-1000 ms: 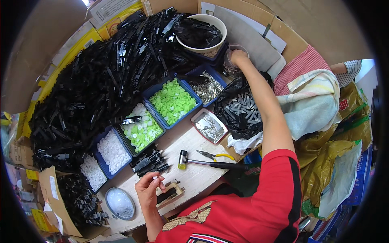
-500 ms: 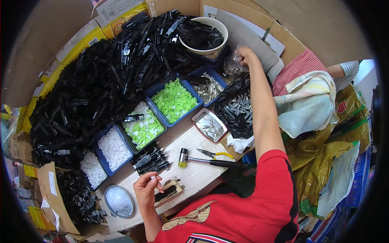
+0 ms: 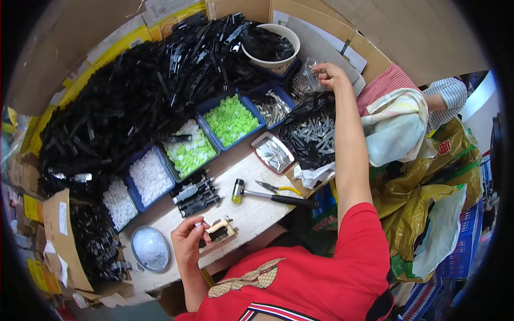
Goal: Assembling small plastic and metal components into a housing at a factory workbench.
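Cardboard box [image 3: 67, 249]: far left, loaded with black parts
Round dish [image 3: 133, 247]: on the bench, full of tiny pale bits
Left hand [image 3: 188, 238]: thumb and fingertips pinched on a small white piece [image 3: 198, 225], so that piece is up off the bench, just beside the wooden block [image 3: 230, 230]
Black assemblies [image 3: 197, 198]: a little stack lying just past that hand
Blue tub [image 3: 246, 138]: bright green caps, huge black pile [image 3: 134, 91] behind it
Mallet [image 3: 237, 191]: lying flat, pliers [image 3: 281, 188] right next to it
Clear bag [image 3: 306, 75]: farther back, metal pieces in it
Right hand [image 3: 333, 76]: way apart from the left one, fingers closed on some small metal bits [image 3: 319, 73] beside the bag
Towel [image 3: 396, 128]: draped to the right, someone else's striped sleeve [image 3: 450, 96] just beyond
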Demonstrator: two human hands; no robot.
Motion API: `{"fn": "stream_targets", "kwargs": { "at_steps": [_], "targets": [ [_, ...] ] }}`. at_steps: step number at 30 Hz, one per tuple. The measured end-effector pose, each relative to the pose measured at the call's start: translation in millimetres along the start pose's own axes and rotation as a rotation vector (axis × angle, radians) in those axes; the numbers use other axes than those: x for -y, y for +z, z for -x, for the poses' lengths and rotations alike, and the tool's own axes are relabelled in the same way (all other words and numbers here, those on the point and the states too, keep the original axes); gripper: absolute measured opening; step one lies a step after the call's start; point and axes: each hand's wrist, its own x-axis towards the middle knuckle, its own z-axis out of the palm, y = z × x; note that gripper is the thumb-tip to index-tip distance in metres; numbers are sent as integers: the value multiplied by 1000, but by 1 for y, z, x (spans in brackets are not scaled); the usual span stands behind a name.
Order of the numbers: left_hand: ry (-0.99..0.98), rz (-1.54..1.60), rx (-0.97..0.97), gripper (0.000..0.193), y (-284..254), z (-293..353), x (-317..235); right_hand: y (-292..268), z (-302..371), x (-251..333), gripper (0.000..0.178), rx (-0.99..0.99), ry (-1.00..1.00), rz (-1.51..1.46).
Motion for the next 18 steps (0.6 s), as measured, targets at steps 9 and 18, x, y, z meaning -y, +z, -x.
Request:
{"fn": "stream_targets", "kwargs": {
  "at_steps": [9, 18],
  "targets": [
    [58, 11, 70, 19, -2, 26, -4, 46, 98, -70, 17, 529, 122, 50],
    [99, 20, -3, 20, -33, 61, 0, 94, 111, -177, 7, 245, -12, 770]
  ]
}}
